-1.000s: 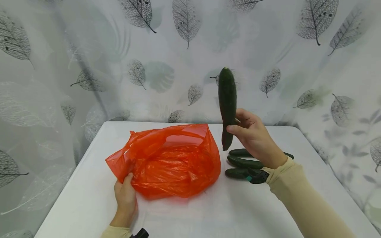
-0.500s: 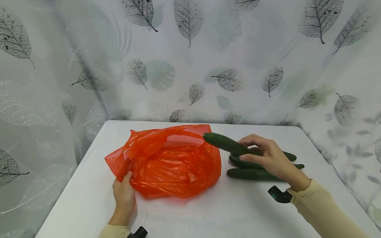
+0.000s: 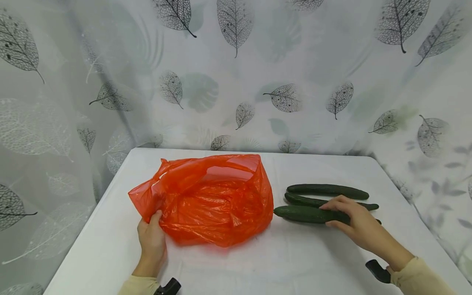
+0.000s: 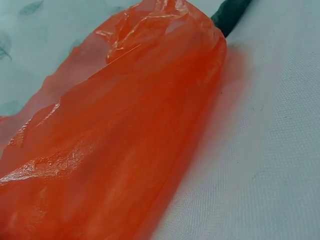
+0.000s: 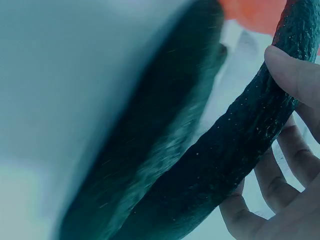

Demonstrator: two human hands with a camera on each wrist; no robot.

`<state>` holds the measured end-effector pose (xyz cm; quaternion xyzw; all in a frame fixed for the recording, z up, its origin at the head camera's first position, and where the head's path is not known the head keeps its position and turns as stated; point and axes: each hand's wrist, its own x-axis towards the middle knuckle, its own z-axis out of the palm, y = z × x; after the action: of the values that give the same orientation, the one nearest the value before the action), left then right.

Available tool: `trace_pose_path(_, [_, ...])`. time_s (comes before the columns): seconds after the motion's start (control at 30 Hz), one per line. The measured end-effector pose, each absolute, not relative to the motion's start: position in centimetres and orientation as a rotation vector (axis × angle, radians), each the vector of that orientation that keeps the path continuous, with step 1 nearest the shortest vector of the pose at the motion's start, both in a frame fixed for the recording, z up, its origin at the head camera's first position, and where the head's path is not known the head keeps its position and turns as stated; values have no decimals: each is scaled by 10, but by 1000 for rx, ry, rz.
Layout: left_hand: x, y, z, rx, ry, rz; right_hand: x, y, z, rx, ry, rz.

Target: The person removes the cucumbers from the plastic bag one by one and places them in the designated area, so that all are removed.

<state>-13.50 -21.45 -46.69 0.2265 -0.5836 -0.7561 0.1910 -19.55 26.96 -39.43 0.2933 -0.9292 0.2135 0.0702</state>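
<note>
My left hand [image 3: 152, 245] grips the gathered left end of an orange-red plastic bag [image 3: 221, 205], which lies on the table with its opening facing up. The bag fills much of the left wrist view, where the hand itself is hidden. On the right, my right hand [image 3: 363, 224] holds a dark green cucumber [image 3: 304, 214] low over the table, thumb on the near side and fingers on the far side. Its left tip reaches the bag's right edge. In the right wrist view, the thumb and curled fingers lie around this cucumber [image 5: 235, 145].
Behind the held cucumber lie two more, a far cucumber [image 3: 328, 190] and a middle cucumber [image 3: 306, 200], roughly side by side. The white table [image 3: 265, 266] ends at a leaf-printed curtain [image 3: 221, 82] along its back and sides.
The right hand has brought its cucumber down from upright in the air, through a slant, to nearly flat over the front of the row. The left hand keeps its grip on the bag.
</note>
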Motion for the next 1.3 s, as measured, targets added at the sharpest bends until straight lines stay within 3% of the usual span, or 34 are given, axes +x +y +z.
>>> trace_pose_path(0.33, [-134, -215, -468, 625, -1628, -2117, -188, 291, -413, 831, -2878, 390])
trace_pose_path(0.93, [-132, -216, -463, 672, -1682, -2105, -184, 290, -431, 760, -2964, 251])
trace_pose_path(1.3, [-133, -222, -461, 538, -1577, -2014, -187, 288, -436, 793, -2880, 134])
